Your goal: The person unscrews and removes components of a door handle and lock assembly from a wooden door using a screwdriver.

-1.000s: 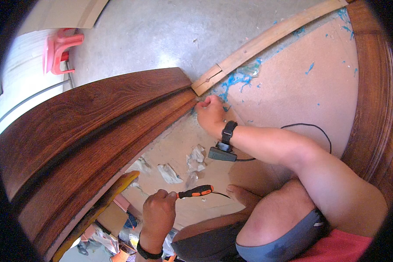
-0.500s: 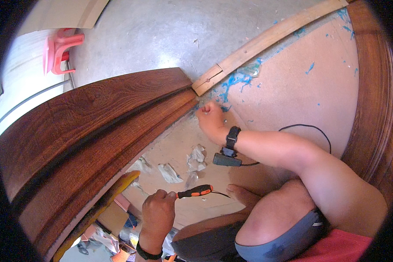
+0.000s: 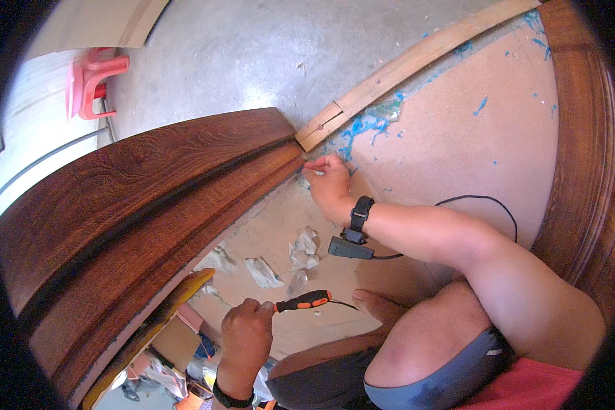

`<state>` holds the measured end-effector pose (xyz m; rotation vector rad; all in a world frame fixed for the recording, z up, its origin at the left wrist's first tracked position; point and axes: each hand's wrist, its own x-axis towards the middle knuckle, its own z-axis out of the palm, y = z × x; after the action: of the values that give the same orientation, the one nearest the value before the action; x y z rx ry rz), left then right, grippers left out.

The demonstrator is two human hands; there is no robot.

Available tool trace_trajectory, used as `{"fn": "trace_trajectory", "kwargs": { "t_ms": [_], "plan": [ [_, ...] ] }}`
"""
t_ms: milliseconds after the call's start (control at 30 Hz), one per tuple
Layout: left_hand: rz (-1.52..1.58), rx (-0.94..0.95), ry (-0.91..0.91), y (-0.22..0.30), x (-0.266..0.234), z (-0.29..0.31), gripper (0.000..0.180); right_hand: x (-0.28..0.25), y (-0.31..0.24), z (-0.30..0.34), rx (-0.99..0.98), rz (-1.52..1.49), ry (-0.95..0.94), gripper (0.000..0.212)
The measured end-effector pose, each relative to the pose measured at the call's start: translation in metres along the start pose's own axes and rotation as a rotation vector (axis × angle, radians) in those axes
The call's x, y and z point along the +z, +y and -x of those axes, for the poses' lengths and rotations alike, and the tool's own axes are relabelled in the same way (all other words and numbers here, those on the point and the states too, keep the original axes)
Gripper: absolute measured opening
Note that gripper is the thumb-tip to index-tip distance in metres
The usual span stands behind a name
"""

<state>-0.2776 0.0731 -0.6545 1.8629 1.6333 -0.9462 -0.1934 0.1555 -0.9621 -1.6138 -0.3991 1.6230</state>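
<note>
Where the upper left of the frame opens onto bright light, a red plastic stool [image 3: 92,85] stands on the floor [image 3: 205,61], well apart from the hands. Below it, a dark brown board [image 3: 164,178] runs from the left edge to the upper middle, with a yellow strip [image 3: 178,298] along its lower side, perhaps there as padding. At lower centre-left, the left hand [image 3: 247,336] is closed around the end of a black-and-orange handled tool [image 3: 306,301]; the tool extends to its right, its thin curved tip pointing away from the board, probably to keep the wood clear of it. Above the tool lie pale scraps [image 3: 263,272]. Near the middle, the right hand [image 3: 329,180] has its fingers drawn together just beside the board's corner, which lies to their left, seemingly for close fingertip work; whether they pinch anything I cannot tell. From that corner a pale wooden strip [image 3: 389,78] slants to the upper right, possibly serving as a support, bordering a brown sheet [image 3: 465,143] that probably shields the floor.
</note>
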Motion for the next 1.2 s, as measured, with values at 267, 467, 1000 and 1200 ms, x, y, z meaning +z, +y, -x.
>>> {"fn": "trace_trajectory", "kwargs": {
  "t_ms": [267,467,1000,1200],
  "plan": [
    [0.006,-0.012,-0.02,0.002,-0.002,0.0,0.007,-0.004,-0.011,0.005,-0.085,0.057,0.004,0.015],
    [-0.004,-0.004,-0.021,-0.001,0.001,0.0,0.005,-0.006,-0.023,0.009,-0.135,0.169,-0.025,0.014],
    [0.008,-0.023,-0.017,0.0,0.002,0.004,0.007,-0.004,-0.016,0.005,-0.17,0.235,0.003,0.024],
    [0.002,-0.01,0.012,-0.002,0.0,0.004,0.007,-0.003,-0.021,0.004,-0.142,0.255,0.019,0.026]
  ]
}}
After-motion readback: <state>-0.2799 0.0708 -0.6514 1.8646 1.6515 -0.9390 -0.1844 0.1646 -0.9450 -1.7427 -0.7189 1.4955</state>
